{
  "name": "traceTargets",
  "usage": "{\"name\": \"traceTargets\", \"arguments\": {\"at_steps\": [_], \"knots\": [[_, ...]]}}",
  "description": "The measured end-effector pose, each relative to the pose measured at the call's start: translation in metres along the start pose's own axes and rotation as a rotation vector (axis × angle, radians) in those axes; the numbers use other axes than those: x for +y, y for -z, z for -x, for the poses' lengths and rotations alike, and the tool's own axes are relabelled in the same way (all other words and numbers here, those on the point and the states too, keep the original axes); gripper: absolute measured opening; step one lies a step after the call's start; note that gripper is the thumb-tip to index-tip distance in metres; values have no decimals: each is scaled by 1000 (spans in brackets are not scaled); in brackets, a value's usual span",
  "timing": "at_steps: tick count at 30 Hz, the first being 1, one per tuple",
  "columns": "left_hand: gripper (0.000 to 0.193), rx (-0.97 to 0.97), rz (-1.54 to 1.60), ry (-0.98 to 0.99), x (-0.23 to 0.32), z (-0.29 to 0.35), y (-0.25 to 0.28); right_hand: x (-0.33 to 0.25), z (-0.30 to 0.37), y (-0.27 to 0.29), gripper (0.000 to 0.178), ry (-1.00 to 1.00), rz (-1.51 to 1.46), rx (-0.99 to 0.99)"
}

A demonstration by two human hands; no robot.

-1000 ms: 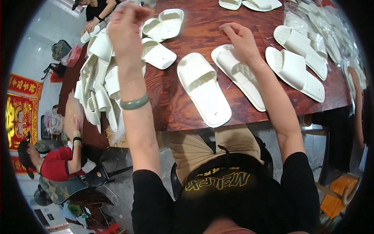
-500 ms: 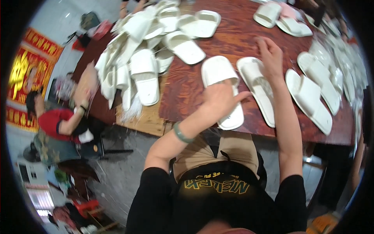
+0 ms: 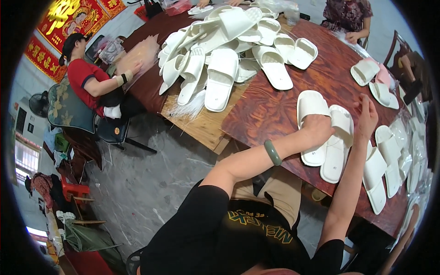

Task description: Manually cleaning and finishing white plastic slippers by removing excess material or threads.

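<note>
A pair of white slippers lies side by side in front of me on the red-brown table [image 3: 261,112]. My left hand [image 3: 317,129] reaches into the left slipper [image 3: 313,101], its fingers under the strap and mostly hidden. The right slipper [image 3: 337,151] overlaps the left one's edge, close to that hand. Just right of the pair, my right hand [image 3: 367,118] is raised with its fingers pointing up and slightly apart; I see nothing in it. A green bangle [image 3: 272,152] circles my left forearm.
White slippers form a large pile [image 3: 222,57] at the left, with thin white strands [image 3: 187,106] beneath. Another pair [image 3: 375,172] lies to the right, beside slippers in clear plastic [image 3: 415,156]. A person in red [image 3: 91,82] sits at the far left; another person [image 3: 350,20] is across the table.
My view has swung, so the table sits farther right. The two slippers, apart before, now touch and overlap. My left hand has gone deeper under the strap; my right hand stays raised.
</note>
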State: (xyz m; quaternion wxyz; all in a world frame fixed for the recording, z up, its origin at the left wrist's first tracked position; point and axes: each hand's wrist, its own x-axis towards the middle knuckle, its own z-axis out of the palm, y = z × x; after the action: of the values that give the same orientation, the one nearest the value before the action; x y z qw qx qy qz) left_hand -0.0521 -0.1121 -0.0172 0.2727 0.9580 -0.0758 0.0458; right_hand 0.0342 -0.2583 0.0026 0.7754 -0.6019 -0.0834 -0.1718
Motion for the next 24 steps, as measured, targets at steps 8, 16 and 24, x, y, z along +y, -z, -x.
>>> {"name": "traceTargets", "arguments": {"at_steps": [8, 16, 24], "knots": [[20, 236, -50, -298, -33, 38, 32, 35, -13, 32, 25, -70, 85, 116], [10, 500, -131, -289, -86, 88, 180, 67, 1, 23, 23, -64, 251, -38], [38, 728, -428, 290, -267, -41, 374, 52, 15, -8, 24, -97, 401, -104]]}}
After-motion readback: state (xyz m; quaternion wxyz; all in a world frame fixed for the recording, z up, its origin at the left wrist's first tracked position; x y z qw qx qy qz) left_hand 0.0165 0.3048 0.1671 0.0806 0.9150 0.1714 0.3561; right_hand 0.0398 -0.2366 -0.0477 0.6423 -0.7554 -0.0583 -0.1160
